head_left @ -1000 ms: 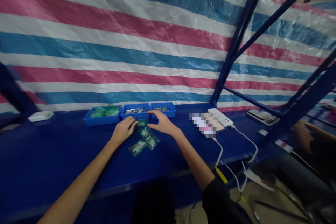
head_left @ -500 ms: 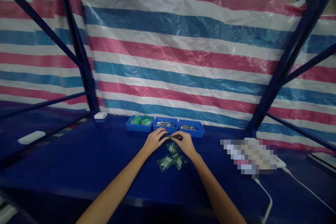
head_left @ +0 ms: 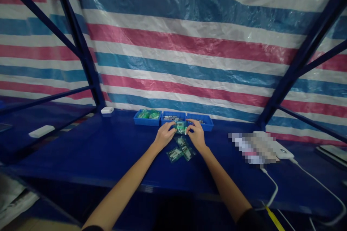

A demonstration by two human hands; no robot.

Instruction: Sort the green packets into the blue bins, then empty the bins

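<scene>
A small clear-green plastic bag [head_left: 180, 127] with metal parts inside is stretched between my two hands, just in front of the bins. My left hand [head_left: 165, 134] pinches its left edge. On the other side, my right hand [head_left: 196, 132] grips the right edge between thumb and finger. Below them, several similar filled bags [head_left: 181, 149] lie overlapping on the blue table [head_left: 108, 158]. Behind stand three blue bins: the left bin [head_left: 148, 122] has green bags, the middle bin [head_left: 165, 121] metal pieces, and the right bin [head_left: 208, 127] small metal parts, partly hidden by my right hand.
A white device [head_left: 284, 151] with cables sits at the right beside a blurred-out patch. Two white boxes, a small one [head_left: 107, 110] and a longer one [head_left: 41, 131], lie at the left. Blue metal posts [head_left: 86, 68] and a striped sheet [head_left: 189, 61] enclose the back.
The view has tipped downward. The bag between my hands has turned from nearly edge-on to facing me, with its contents showing. The bags on the table lie as before.
</scene>
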